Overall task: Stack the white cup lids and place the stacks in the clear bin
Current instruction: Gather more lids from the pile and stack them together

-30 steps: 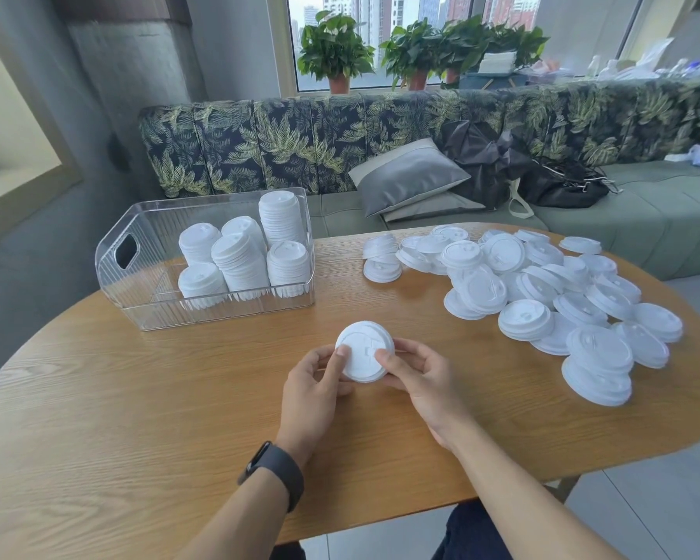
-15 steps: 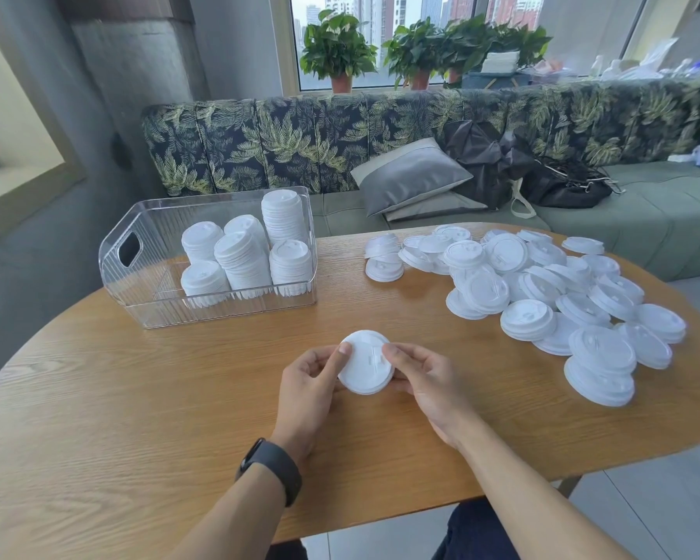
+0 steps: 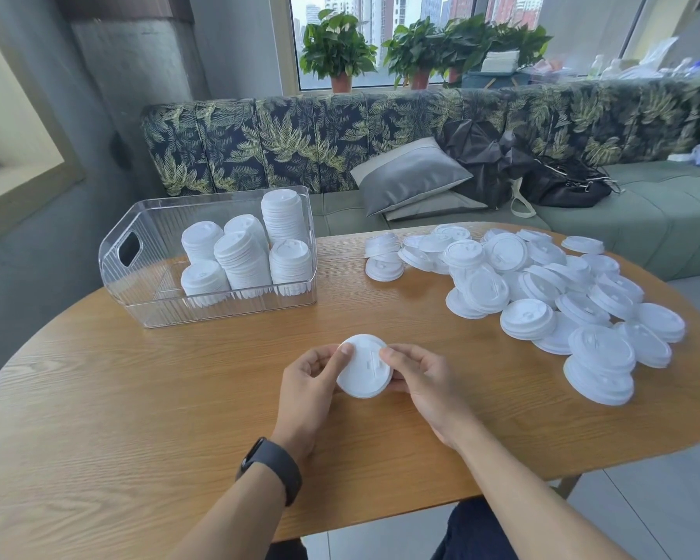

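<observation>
Both hands hold one round white plastic cup lid just above the oval wooden counter, near its front middle. Left hand, w/ a black wrist band, grips the lid's left edge; its fingers curl onto the top face. Right hand grips the right edge, fingers curled over the rim. The lid is tilted, top face toward the camera.

Clear ribbed plastic bin w/ a cut-out handle sits at the counter's back left, well apart from the hands. Inside it stand six stacks of white lids, all toward the right end. Loose pile of white lids spreads over the counter's right side, some overlapping, some in short stacks. Behind the counter is a leaf-print sofa w/ a grey cushion.
</observation>
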A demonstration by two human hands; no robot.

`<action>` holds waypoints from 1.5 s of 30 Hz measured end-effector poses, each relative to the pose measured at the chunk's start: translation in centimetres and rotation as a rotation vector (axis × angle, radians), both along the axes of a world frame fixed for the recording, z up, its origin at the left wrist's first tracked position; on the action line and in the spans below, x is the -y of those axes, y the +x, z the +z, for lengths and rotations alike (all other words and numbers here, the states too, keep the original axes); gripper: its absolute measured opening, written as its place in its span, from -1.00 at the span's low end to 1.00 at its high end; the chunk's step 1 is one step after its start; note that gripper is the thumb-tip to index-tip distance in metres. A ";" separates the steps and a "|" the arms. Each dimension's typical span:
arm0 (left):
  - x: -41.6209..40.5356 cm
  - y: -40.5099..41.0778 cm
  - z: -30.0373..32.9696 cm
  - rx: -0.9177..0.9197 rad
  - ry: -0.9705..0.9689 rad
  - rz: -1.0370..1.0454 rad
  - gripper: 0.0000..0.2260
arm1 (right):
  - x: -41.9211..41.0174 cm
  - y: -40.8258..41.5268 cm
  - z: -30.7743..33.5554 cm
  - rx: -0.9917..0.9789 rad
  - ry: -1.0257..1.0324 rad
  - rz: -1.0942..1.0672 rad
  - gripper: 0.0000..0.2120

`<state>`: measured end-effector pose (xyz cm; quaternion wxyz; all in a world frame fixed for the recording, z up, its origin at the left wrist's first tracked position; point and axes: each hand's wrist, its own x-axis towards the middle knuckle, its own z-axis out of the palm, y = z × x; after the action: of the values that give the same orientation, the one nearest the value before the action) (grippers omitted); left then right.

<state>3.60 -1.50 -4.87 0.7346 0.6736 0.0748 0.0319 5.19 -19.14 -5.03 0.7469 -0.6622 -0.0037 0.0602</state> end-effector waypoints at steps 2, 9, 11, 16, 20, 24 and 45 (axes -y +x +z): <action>0.0 0.0 0.0 0.007 0.001 -0.006 -0.69 | -0.3 -0.1 0.1 0.004 -0.009 -0.015 -0.71; -0.1 -0.1 -0.1 0.009 0.026 0.004 -0.69 | -0.7 -0.4 0.2 0.057 -0.064 -0.002 -0.76; -0.1 -0.1 -0.1 0.007 0.029 0.006 -0.70 | -0.6 -0.4 0.3 0.063 -0.060 0.005 -0.78; -0.1 -0.2 -0.1 0.012 0.033 0.011 -0.71 | -0.4 -0.3 0.2 0.052 -0.070 0.003 -0.78; 0.1 -0.3 0.2 0.007 0.022 -0.009 -0.65 | -0.4 -0.1 0.0 0.022 -0.044 -0.052 -0.79; 0.4 -0.4 0.7 0.003 0.054 -0.040 -0.56 | -0.3 0.3 -0.2 -0.050 0.085 -0.192 -0.73; 0.3 -0.1 0.0 -0.019 0.008 0.000 -0.74 | 0.7 0.2 0.3 -0.063 0.221 -0.062 -0.71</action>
<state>3.55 -1.76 -4.86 0.7312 0.6768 0.0814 0.0259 5.35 -19.88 -4.72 0.8166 -0.5734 0.0336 0.0573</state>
